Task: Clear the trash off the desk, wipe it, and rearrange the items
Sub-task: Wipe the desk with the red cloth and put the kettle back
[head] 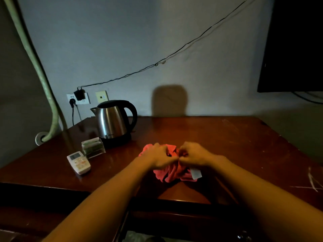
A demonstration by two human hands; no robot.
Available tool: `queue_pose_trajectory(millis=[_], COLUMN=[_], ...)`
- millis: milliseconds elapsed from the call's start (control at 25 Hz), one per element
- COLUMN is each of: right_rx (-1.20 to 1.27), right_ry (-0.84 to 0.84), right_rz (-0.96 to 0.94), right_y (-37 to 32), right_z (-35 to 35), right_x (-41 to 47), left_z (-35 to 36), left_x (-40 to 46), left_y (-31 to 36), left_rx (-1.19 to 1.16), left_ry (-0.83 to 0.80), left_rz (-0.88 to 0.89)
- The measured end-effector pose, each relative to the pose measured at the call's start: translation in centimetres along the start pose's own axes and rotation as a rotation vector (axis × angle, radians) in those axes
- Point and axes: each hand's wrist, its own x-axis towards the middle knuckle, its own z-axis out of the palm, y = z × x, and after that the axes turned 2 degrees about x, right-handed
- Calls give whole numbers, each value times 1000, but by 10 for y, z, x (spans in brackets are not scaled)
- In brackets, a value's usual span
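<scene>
A crumpled red cloth (168,173) with a white tag at its right lies on the dark wooden desk (227,140), near the front edge. My left hand (160,157) grips the cloth's left side with curled fingers. My right hand (194,155) pinches the cloth beside it, knuckles almost touching the left hand. The cloth's middle is hidden under both hands.
A steel electric kettle (112,122) stands at the back left on its base. In front of it sit a clear holder of sachets (92,147) and a white remote control (78,162). A dark screen (293,44) hangs on the wall at upper right. Wall sockets (78,98) sit behind the kettle.
</scene>
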Motion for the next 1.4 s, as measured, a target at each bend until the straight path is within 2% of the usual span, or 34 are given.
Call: queue_pose_trajectory(millis=[80, 160, 320, 480, 600, 680, 720, 760, 840, 920, 960, 1040, 1120, 1160, 1200, 1240, 1280, 1320, 1360, 1400], right_rx=[123, 148, 152, 115, 113, 348, 590, 885, 1344, 1450, 1356, 958, 442, 239, 137, 118, 142, 188, 183, 96], right_ry=[-14, -18, -101, -18, 61, 179, 251, 313, 406, 451, 434, 315, 289, 343, 429, 478, 443, 325, 169, 29], right_rz=[14, -1, -48, -44, -23, 48, 95, 169, 384, 570, 642, 717, 631, 521, 353, 136, -77, -222, -281, -279], right_y=[2, 8, -5, -3, 4, 9, 10, 10, 9, 22, 32, 47, 54, 53, 50, 47, 41, 37, 31, 26], right_z=[25, 33, 17, 16, 19, 14, 7, -2, -20, -25, -24, -20, -18, -18, -21, -21, -21, -18, -13, -7], right_x=[-7, -9, -24, -31, -30, -29, -27, -24, -24, -18, -16, -17, -21, -23, -26, -26, -27, -26, -26, -24], left_z=[4, -7, -13, -4, -8, -14, -14, -12, -4, 3, 10, 18, 13, 9, 6, -1, -6, -13, -17, -22], left_x=[6, 10, 7, -4, 1, 5, 6, 5, 3, -3, -1, 1, 3, 5, 9, 12, 14, 11, 8, 6], left_y=[11, 14, 8, 7, 17, 26, 28, 30, 29, 26, 21, 14, 16, 16, 13, 11, 6, 7, 5, 1], left_rx=[213, 236, -16, -245, -432, -715, -798, -769, -443, -164, -66, -66, -182, -247, -307, -409, -579, -775, -890, -884], left_ry=[-27, -39, 68, 233, 309, 253, 192, 155, 140, 137, 159, 136, 183, 236, 280, 271, 241, 178, 115, 92], left_rz=[7, -9, -181, -358, -334, -281, -258, -196, -52, 2, -2, -96, -222, -293, -329, -350, -353, -404, -453, -480])
